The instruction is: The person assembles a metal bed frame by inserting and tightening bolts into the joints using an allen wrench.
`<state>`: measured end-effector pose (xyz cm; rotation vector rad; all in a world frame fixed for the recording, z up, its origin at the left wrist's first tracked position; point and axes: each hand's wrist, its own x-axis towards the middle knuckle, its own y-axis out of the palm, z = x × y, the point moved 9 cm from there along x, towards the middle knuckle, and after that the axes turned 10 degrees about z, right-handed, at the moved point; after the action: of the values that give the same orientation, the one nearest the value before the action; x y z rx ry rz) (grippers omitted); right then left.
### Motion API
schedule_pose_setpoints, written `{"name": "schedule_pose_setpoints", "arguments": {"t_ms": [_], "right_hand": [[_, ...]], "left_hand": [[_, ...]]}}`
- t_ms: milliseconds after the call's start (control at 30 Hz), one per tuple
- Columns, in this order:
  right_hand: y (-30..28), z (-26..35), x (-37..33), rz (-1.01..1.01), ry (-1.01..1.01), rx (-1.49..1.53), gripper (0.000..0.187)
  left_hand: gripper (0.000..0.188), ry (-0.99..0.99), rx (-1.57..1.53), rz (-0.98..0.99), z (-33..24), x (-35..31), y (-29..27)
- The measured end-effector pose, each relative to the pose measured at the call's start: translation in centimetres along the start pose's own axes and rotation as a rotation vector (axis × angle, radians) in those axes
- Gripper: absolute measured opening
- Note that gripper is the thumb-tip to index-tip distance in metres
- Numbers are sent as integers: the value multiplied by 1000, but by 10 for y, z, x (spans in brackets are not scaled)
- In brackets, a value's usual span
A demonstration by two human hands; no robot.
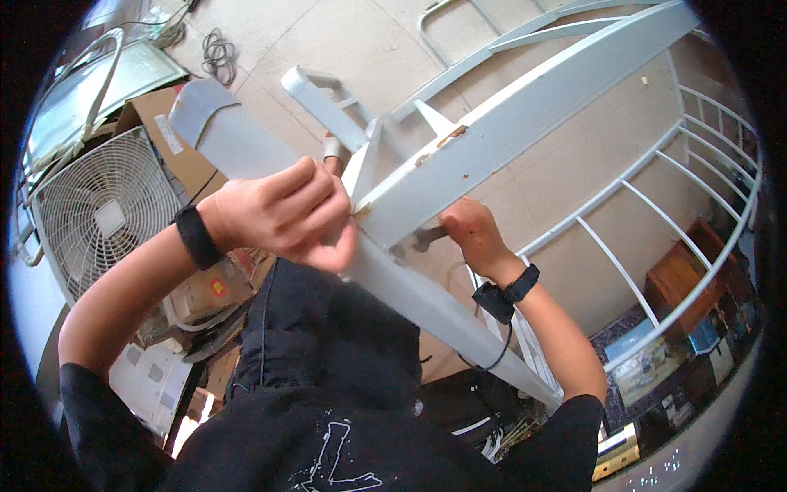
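A white metal post [443, 316] slants from the upper left to the lower right in front of me, part of a bed-like frame. A broad white rail [525, 123] with chipped, rusty spots meets it at the middle. My left hand [299, 217] is closed at this joint, its fingers curled against the post; whatever they pinch is hidden. Beyond the post, just below the rail, my right hand [475, 234] grips a dark grey wrench [428, 238]. The wrench's end points at a small bolt [398, 251] on the post.
A fan unit with a round grille [106, 215] stands at the left beside a cardboard box [156, 123]. A coiled black cable [218, 56] lies on the tiled floor [328, 33]. Curved white bars [627, 246] spread along the right, near a brown wooden box [687, 275].
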<state>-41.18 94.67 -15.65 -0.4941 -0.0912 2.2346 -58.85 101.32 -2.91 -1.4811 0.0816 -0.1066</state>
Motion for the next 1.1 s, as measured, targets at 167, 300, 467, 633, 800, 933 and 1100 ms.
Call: {"name": "schedule_pose_setpoints", "arguments": {"t_ms": [167,300,467,633,800,933,1100], "right_hand": [[39,4,20,-109,-287,223,43],[47,1,16,-24,-292,264,40],[46,18,16,-59,-317,208,38],[46,12,6,127,-30,357,38],[31,35,-14,167,180,279,43],[19,62,-40,200,523,158,39],[3,122,-52,169,691,186,36]], "left_hand": [[31,-1,-12,19,2,4,1],[35,-10,-70,65,-1,4,4],[34,-11,-88,72,-1,5,2],[28,-26,-7,-34,1,5,2],[30,-23,-16,-21,-2,1,4],[35,-16,-31,-28,-5,-3,6],[31,-55,-36,-115,-8,-7,8]]}}
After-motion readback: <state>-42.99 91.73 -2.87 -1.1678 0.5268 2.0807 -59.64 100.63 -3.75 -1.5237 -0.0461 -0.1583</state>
